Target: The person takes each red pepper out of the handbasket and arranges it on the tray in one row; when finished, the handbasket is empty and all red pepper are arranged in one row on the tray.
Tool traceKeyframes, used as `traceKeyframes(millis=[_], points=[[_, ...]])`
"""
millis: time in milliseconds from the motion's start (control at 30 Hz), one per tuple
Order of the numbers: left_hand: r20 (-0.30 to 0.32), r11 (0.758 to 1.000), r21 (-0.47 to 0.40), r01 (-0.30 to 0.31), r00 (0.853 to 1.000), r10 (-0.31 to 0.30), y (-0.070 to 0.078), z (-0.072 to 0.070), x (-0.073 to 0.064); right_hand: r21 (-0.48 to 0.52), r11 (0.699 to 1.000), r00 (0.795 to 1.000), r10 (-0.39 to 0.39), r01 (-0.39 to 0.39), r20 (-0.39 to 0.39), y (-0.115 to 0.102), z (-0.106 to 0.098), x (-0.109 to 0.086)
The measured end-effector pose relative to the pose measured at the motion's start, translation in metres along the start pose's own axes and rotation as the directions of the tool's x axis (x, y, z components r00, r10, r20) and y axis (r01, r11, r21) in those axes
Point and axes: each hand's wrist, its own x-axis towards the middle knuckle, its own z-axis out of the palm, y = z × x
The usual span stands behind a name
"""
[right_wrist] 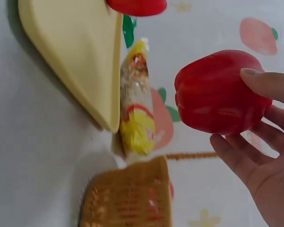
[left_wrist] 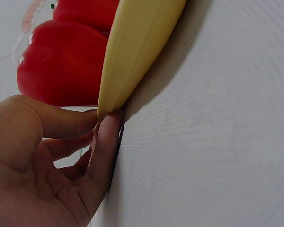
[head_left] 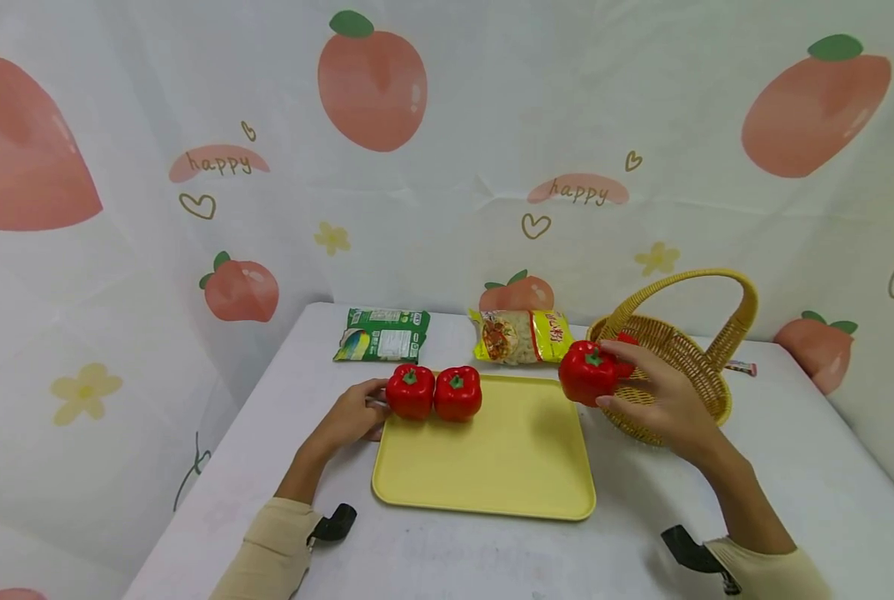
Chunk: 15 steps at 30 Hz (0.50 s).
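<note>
Right hand around red pepper

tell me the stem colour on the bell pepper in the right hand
Green: the bell pepper shows its stem best in the head view.

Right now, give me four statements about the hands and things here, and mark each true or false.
The right hand holds a glossy red bell pepper. True.
The left hand holds a green plastic packet. False: it pinches the edge of a yellow rectangular tray.
Two more red bell peppers sit on that tray. True.
The yellow woven basket with an arched handle is left of the tray. False: in the head view, it is to the right.
</note>
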Motion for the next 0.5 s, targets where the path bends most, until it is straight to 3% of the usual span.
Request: traceKeyframes(millis=[300, 500], points=[[0.007, 1.000, -0.017, 0.004, 1.000, -0.004, -0.001, 0.000, 0.001, 0.026, 1.000, 0.999, 0.002, -0.003, 0.041, -0.004, 0.023, 0.013], [0.003, 1.000, -0.007, -0.009, 1.000, 0.009, -0.001, 0.000, 0.001, 0.123, 0.991, 0.995, 0.039, -0.050, 0.088, -0.009, 0.036, 0.021]])
